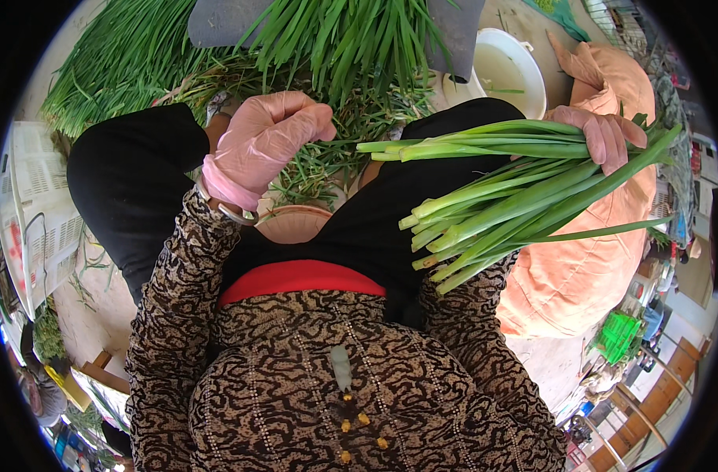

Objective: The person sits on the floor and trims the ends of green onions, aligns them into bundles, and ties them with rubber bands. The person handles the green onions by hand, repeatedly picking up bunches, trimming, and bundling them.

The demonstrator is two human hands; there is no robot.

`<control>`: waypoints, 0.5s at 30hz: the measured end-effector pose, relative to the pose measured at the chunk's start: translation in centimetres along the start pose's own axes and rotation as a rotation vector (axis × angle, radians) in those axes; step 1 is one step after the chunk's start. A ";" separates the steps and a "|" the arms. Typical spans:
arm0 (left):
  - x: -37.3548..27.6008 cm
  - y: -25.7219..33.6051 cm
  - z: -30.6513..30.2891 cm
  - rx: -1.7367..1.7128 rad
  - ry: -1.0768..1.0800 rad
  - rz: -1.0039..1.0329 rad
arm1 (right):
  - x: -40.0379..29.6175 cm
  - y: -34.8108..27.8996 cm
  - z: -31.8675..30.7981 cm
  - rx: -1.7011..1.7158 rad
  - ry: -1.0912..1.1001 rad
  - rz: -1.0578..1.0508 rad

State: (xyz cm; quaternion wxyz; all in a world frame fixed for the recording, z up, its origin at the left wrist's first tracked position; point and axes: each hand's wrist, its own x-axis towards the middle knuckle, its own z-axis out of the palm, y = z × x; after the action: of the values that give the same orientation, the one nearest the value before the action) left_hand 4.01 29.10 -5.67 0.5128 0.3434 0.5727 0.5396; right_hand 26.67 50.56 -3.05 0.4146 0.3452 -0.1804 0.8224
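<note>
My left hand (270, 141), in a thin pink glove, hovers over the lap with fingers curled in and thumb against them; nothing shows in it. My right hand (601, 135), gloved alike, grips a bunch of long green onion-like stalks (494, 200) near their leafy end. Their pale cut ends point left, fanned in two groups over my right thigh. Beyond my knees, long grass-like green leaves (347, 47) lie on a grey sheet (220, 23). Loose trimmings (317, 171) are scattered between my feet.
A larger pile of greens (117, 71) lies at upper left. A white bucket with cloudy liquid (509, 68) stands at upper right, near an orange cloth-covered bulk (577, 277). A white plastic crate (40, 206) is at left; a pinkish round container (294, 223) sits between my legs.
</note>
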 end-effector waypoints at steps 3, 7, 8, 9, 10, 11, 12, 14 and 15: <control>-0.6 1.7 1.3 -0.127 -0.012 -0.053 | 0.0 -0.1 0.0 -0.006 0.004 0.000; -0.9 2.6 3.0 -0.254 -0.101 -0.065 | 0.1 -0.5 -0.2 -0.013 0.011 0.005; -1.1 2.8 3.1 -0.202 -0.130 -0.053 | 0.1 -0.5 -0.3 -0.013 0.012 0.007; -1.2 2.9 3.3 -0.149 -0.158 -0.042 | 0.1 -0.6 -0.4 -0.013 0.012 0.009; -1.3 2.6 3.5 -0.181 -0.137 -0.030 | 0.1 -0.6 -0.5 -0.012 0.012 0.010; -1.2 2.7 3.6 -0.231 -0.151 -0.050 | 0.1 -0.6 -0.6 -0.011 0.011 0.009; -1.1 2.7 3.7 -0.283 -0.171 -0.070 | 0.1 -0.8 -0.5 -0.017 0.013 0.009; -0.8 3.0 3.8 -0.272 -0.212 -0.082 | 0.1 -1.1 -0.3 -0.029 0.012 0.006; -0.6 3.0 3.8 -0.208 -0.221 -0.075 | 0.0 -1.0 -0.5 -0.026 0.014 0.007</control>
State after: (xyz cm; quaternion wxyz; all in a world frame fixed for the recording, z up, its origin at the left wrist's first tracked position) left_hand 7.29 30.04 -2.25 0.6253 0.3242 0.4663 0.5353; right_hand 27.30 51.46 -3.42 0.4174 0.3332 -0.1893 0.8240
